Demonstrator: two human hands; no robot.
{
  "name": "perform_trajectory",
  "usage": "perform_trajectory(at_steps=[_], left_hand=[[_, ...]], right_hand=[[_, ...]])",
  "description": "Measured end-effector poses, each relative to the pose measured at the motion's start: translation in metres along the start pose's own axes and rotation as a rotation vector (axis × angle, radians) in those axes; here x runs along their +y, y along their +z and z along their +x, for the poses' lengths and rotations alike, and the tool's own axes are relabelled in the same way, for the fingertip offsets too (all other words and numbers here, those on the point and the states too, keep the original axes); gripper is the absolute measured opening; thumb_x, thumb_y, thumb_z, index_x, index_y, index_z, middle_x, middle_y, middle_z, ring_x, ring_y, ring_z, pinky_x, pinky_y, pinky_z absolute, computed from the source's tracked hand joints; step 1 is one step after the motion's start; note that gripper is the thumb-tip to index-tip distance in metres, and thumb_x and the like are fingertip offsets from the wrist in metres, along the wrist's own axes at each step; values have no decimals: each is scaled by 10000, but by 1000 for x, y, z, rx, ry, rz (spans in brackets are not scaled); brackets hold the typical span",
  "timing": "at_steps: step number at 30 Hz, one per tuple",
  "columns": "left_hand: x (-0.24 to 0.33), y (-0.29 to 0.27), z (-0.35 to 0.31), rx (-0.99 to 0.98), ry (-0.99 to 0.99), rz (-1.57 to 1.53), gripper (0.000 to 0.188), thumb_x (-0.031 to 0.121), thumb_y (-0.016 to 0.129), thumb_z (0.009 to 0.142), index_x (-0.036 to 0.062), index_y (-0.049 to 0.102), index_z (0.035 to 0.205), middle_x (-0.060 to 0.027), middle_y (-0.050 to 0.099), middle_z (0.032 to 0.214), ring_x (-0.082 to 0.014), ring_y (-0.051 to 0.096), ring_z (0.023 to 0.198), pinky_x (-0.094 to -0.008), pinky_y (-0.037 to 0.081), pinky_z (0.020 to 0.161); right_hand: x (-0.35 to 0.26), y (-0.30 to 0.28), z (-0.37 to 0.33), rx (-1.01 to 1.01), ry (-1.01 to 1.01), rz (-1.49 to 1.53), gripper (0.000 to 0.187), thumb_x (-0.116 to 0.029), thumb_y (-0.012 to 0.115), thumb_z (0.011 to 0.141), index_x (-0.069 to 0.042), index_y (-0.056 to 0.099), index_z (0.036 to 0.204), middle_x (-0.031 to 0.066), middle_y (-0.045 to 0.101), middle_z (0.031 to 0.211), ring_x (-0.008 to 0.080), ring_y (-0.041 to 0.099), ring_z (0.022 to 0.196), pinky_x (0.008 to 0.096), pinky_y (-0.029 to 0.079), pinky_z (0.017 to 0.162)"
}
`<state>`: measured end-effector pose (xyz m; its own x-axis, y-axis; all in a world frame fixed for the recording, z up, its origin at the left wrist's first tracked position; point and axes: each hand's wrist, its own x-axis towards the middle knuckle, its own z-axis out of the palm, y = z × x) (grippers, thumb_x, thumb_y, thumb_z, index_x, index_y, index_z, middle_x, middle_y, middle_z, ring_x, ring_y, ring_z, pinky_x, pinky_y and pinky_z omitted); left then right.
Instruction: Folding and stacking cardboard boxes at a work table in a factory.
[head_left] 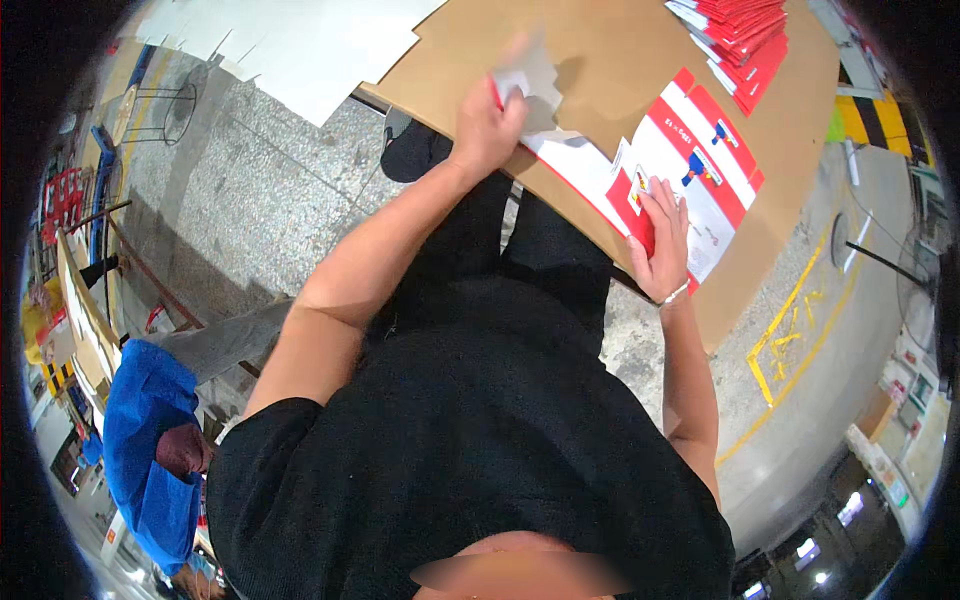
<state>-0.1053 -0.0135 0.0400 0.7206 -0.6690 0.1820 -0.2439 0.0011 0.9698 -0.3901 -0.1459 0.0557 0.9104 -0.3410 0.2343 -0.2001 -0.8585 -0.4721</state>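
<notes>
A flat red, white and blue printed carton (pixel 713 250) lies on the brown cardboard tabletop in front of me. My right hand (pixel 661 240) rests on its near part with the fingers stretched out, pressing flat and holding nothing. At the carton's left end my left hand (pixel 488 125) is closed on a raised grey-white piece of card (pixel 541 92) with a red edge. That piece stands up from the table and is partly smeared by motion. Whether it is still joined to the printed carton, I cannot tell.
A fanned stack of red and white folded cartons (pixel 745 45) sits at the table's far right. White card sheets (pixel 290 50) spread at the far left. Behind me on the left is a person in blue (pixel 150 440). A round-seated stool (pixel 125 113) stands on the speckled floor.
</notes>
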Motion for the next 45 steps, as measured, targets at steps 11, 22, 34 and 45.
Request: perform_trajectory(at_steps=[11,22,34,45], left_hand=[[4,2,16,-752,793,714,611,484,537,960,289,397,1522,-198,310,1580,-521,285,1402,-586,252,1181],[0,5,12,-738,738,789,516,535,376,1030,339,431,1504,-179,316,1585,-497,297,1404,-589,200,1188],[8,12,2,-706,728,1031,514,498,411,1023,351,425,1516,-143,318,1595,-459,302,1413,-607,200,1144],[13,28,-11,-618,642,1150,533,420,493,987,368,411,1511,-138,334,1571,-439,315,1407,-647,265,1073]], right_hand=[[-4,1,-1,-89,29,-171,460,-302,586,956,-343,578,1414,177,351,1581,411,297,1468,613,147,1185],[-6,2,0,-113,39,-205,447,-314,612,937,-384,603,1379,152,362,1576,402,278,1470,629,144,1178],[-15,4,8,-119,83,-257,376,-348,645,918,-437,665,1283,121,393,1551,381,287,1454,606,144,1181],[-16,9,6,-35,160,-234,399,-397,650,919,-402,644,1318,92,447,1519,358,315,1452,617,163,1168]])
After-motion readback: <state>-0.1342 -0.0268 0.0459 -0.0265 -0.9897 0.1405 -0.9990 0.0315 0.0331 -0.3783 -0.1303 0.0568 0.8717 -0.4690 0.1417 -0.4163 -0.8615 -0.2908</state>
